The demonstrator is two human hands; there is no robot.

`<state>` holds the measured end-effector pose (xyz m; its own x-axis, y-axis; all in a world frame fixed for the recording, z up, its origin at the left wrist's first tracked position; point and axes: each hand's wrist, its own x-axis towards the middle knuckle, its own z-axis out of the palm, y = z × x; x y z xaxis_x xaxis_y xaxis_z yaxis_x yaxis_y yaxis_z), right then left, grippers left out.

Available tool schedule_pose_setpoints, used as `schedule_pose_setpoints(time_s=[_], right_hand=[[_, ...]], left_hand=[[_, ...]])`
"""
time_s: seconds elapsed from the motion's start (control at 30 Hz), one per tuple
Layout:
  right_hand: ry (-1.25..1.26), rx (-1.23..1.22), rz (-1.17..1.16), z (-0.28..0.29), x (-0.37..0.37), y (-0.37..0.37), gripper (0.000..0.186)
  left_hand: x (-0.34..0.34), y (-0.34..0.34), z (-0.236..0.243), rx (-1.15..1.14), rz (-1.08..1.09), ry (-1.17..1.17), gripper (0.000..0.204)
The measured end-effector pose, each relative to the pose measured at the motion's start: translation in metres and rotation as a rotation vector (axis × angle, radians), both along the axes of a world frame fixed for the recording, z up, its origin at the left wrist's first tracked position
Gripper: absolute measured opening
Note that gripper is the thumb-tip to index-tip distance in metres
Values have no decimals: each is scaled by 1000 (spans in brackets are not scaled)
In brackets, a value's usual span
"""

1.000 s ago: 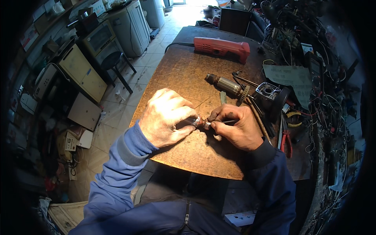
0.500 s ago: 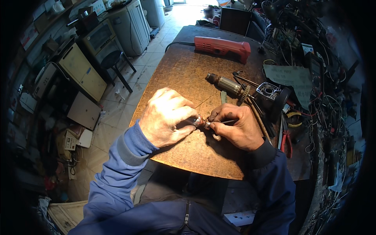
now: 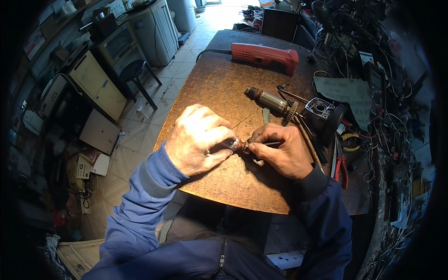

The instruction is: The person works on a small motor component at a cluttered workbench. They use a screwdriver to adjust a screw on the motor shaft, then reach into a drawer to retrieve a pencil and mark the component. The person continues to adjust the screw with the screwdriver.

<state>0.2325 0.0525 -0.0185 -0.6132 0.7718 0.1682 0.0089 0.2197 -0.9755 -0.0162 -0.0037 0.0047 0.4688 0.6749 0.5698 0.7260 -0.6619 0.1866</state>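
Over the near part of the wooden table [image 3: 224,184], my left hand [image 3: 196,140] is closed around a small motor armature [image 3: 240,145]. Its copper-coloured windings and toothed end stick out toward the right; the rest is hidden by my fingers. My right hand [image 3: 288,153] pinches a thin rod-like tool [image 3: 274,144], whose tip meets or comes very near the armature's end. What kind of tool it is cannot be made out. Beyond my hands lies a second, larger armature [image 3: 270,99] with a gear [image 3: 291,112] on its shaft.
A red power tool housing [image 3: 263,57] with a black cord lies at the table's far side. To the right are a metal gear housing [image 3: 321,108], red-handled pliers [image 3: 341,170], a sheet of abrasive paper [image 3: 343,95] and tangled wires. A black stool [image 3: 135,72] stands left of the table.
The fingertips of my right hand and the thin tool have shifted very slightly at the armature's end. My left hand holds almost the same place.
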Motion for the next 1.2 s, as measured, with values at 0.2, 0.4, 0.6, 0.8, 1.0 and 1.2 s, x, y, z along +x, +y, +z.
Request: schedule_pose_setpoints(time_s=[0.2, 0.4, 0.6, 0.8, 1.0, 1.2], right_hand=[[27, 63, 36, 0, 0, 2, 10], [24, -15, 23, 3, -1, -1, 10], [11, 87, 61, -2, 1, 4, 12], [-8, 47, 68, 2, 1, 4, 11], [-4, 29, 53, 1, 0, 3, 11], [-40, 181, 53, 4, -1, 7, 12]], left_hand=[[0, 0, 1, -7, 1, 3, 35], [0, 0, 1, 0, 0, -1, 35], [1, 0, 1, -2, -2, -3, 35], [1, 0, 2, -13, -1, -3, 34], [0, 0, 1, -8, -12, -13, 35], [-1, 0, 2, -19, -13, -14, 34]])
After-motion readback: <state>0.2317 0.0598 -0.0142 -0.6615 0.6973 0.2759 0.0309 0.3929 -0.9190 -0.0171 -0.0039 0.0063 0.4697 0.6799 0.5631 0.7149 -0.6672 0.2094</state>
